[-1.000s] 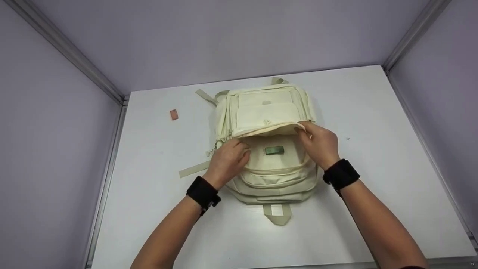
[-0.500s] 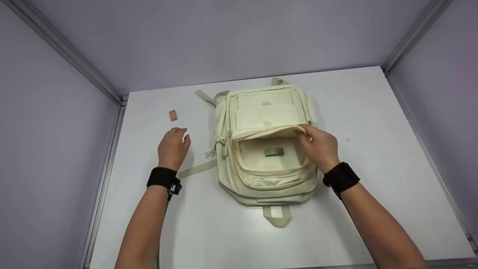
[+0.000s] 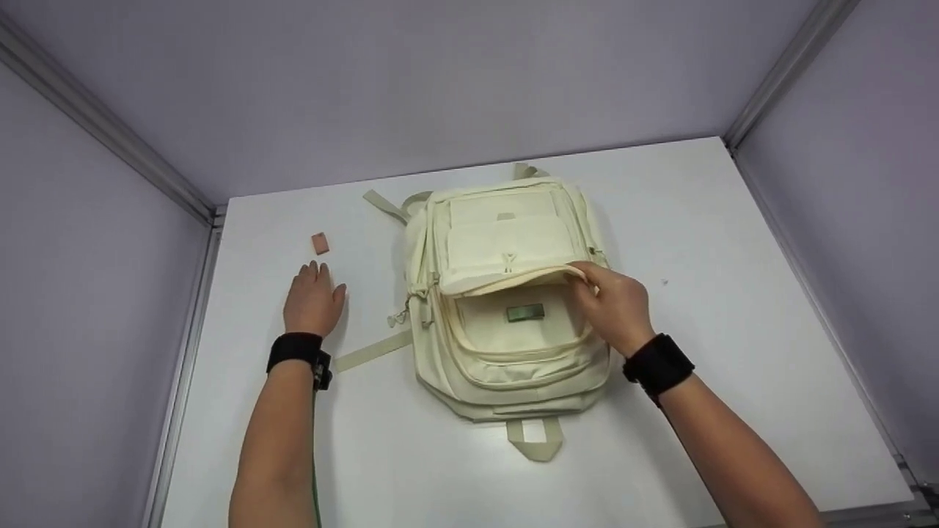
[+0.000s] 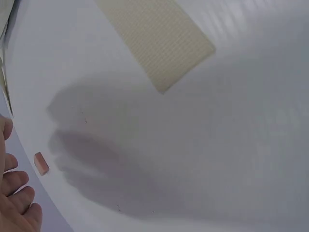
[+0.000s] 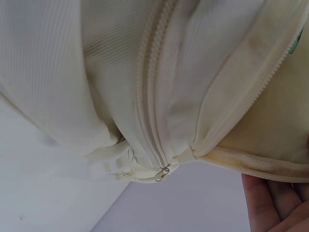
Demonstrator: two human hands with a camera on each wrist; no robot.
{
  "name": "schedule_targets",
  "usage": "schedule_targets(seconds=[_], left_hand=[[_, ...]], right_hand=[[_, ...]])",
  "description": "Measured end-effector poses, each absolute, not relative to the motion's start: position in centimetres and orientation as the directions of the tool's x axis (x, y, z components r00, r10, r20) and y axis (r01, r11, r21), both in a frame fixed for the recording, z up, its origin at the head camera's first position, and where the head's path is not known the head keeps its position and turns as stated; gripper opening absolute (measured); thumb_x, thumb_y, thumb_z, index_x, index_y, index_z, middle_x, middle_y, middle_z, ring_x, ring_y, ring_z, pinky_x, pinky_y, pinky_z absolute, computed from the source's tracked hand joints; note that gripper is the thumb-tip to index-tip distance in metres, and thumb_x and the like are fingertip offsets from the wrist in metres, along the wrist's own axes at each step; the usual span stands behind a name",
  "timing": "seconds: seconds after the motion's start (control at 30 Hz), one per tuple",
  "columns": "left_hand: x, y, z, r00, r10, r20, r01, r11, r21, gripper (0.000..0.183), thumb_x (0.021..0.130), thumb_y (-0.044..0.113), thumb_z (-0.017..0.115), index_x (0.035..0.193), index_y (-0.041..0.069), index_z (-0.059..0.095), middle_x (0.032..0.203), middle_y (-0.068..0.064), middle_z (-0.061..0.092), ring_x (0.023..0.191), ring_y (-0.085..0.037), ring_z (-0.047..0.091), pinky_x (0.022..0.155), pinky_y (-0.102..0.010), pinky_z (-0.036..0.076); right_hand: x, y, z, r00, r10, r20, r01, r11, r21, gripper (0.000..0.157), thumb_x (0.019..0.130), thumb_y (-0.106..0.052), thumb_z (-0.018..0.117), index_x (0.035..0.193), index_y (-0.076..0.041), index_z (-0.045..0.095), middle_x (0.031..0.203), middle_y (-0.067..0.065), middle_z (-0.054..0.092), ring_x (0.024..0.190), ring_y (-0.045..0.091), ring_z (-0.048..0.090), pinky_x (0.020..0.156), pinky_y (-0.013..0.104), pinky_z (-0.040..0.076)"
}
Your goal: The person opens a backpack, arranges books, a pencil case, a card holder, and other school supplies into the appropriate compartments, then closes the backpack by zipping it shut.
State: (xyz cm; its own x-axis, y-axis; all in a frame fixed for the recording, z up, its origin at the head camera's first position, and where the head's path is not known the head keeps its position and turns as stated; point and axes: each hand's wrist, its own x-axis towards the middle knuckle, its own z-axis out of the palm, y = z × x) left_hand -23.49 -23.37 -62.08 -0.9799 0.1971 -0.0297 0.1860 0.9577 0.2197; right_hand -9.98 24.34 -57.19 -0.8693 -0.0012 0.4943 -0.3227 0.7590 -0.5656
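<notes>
A cream backpack [image 3: 506, 235] lies on the white table, its front compartment unzipped and gaping. My right hand [image 3: 615, 304] pinches the zippered edge of the flap [image 3: 513, 281] at its right end and holds it raised; the right wrist view shows fingers [image 5: 270, 203] under that edge. Inside the compartment lies a small green rectangular block [image 3: 525, 313]. On the left, my left hand [image 3: 314, 301] reaches over the table with fingers extended, holding nothing. Just beyond its fingertips lies a small pinkish-orange rectangular block [image 3: 320, 243], also visible in the left wrist view.
A flat strap [image 3: 374, 350] sticks out from the backpack's left side toward my left wrist. Another strap end [image 3: 385, 206] lies at the upper left, and a carry loop [image 3: 535, 449] points toward me. Pale panels [image 3: 469, 81] wall the table's back and sides.
My left hand has let go of the flap's left side and moved left, close to the pinkish block. My right hand keeps its hold. The head view has shifted slightly.
</notes>
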Motion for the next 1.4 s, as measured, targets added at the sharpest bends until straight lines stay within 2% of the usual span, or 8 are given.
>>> schedule_targets(seconds=[0.13,0.27,0.43,0.5,0.67,0.9,1.13,1.4], left_hand=[[-24.3,-23.3,-63.0,-0.978,0.191,-0.082,0.169,0.96,0.224,0.068,0.108,0.03,0.049,0.149,-0.02,0.03,0.154,-0.041,0.028,0.145,-0.053,0.025,0.12,-0.058,0.019],[-25.1,-23.2,-63.7,-0.983,0.138,-0.12,0.103,0.959,0.264,0.073,0.108,0.033,0.048,0.152,-0.019,0.022,0.157,-0.041,0.022,0.148,-0.052,0.019,0.121,-0.057,0.015],[-26.1,-22.8,-63.6,-0.994,0.048,-0.1,0.013,0.947,0.32,0.068,0.108,0.027,0.048,0.154,-0.016,0.021,0.158,-0.041,0.02,0.147,-0.053,0.021,0.119,-0.057,0.021],[-26.5,-22.6,-63.5,-0.995,0.042,-0.094,0.008,0.944,0.33,0.065,0.109,0.025,0.047,0.155,-0.014,0.023,0.159,-0.04,0.018,0.147,-0.053,0.021,0.119,-0.058,0.022],[-28.1,-22.6,-63.7,-0.987,0.095,-0.128,0.052,0.952,0.3,0.06,0.11,0.024,0.04,0.153,-0.014,0.027,0.161,-0.037,0.013,0.147,-0.053,0.018,0.119,-0.059,0.018],[-29.6,-21.8,-64.4,-0.979,0.091,-0.184,0.028,0.948,0.317,0.061,0.111,0.024,0.034,0.152,-0.019,0.019,0.164,-0.034,0.005,0.147,-0.052,0.018,0.119,-0.057,0.021],[-27.5,-22.3,-64.1,-0.982,0.096,-0.161,0.04,0.946,0.323,0.059,0.11,0.021,0.038,0.153,-0.017,0.022,0.165,-0.031,0.009,0.148,-0.049,0.02,0.118,-0.057,0.024],[-23.7,-22.2,-65.4,-0.974,0.206,-0.096,0.174,0.947,0.268,0.057,0.11,0.021,0.042,0.154,-0.014,0.027,0.165,-0.028,0.016,0.148,-0.047,0.024,0.12,-0.053,0.022]], right_hand=[[-9.6,24.2,-57.5,-0.862,-0.004,0.506,-0.333,0.758,-0.561,0.021,0.096,-0.014,0.074,0.116,-0.015,0.078,0.104,0.004,0.078,0.051,0.007,0.041,0.053,0.031,0.042],[-9.2,24.1,-57.6,-0.868,-0.014,0.496,-0.333,0.758,-0.561,0.024,0.094,-0.007,0.074,0.117,-0.015,0.077,0.106,0.004,0.077,0.053,0.008,0.04,0.054,0.031,0.043],[-8.9,24.0,-57.5,-0.875,-0.021,0.484,-0.329,0.76,-0.561,0.026,0.093,-0.005,0.074,0.116,-0.015,0.077,0.107,0.004,0.077,0.064,0.011,0.059,0.062,0.036,0.052],[-8.9,24.0,-57.5,-0.875,-0.023,0.483,-0.329,0.76,-0.561,0.026,0.092,-0.005,0.075,0.116,-0.015,0.077,0.107,0.004,0.077,0.068,0.012,0.062,0.063,0.036,0.053],[-8.9,24.2,-57.5,-0.875,-0.024,0.484,-0.33,0.76,-0.56,0.027,0.092,-0.003,0.074,0.116,-0.014,0.077,0.106,0.004,0.077,0.061,0.011,0.053,0.059,0.034,0.048],[-9.5,24.6,-57.4,-0.875,-0.02,0.484,-0.322,0.771,-0.55,0.031,0.09,0.0,0.074,0.116,-0.014,0.077,0.107,0.003,0.077,0.059,0.009,0.049,0.058,0.033,0.048],[-9.6,24.2,-57.2,-0.874,-0.034,0.484,-0.339,0.758,-0.558,0.031,0.09,0.001,0.073,0.117,-0.014,0.077,0.107,0.004,0.077,0.06,0.01,0.052,0.056,0.033,0.047],[-9.5,24.5,-57.5,-0.868,-0.032,0.496,-0.344,0.76,-0.552,0.03,0.092,-0.001,0.072,0.118,-0.014,0.077,0.107,0.004,0.077,0.052,0.008,0.034,0.052,0.03,0.036]])
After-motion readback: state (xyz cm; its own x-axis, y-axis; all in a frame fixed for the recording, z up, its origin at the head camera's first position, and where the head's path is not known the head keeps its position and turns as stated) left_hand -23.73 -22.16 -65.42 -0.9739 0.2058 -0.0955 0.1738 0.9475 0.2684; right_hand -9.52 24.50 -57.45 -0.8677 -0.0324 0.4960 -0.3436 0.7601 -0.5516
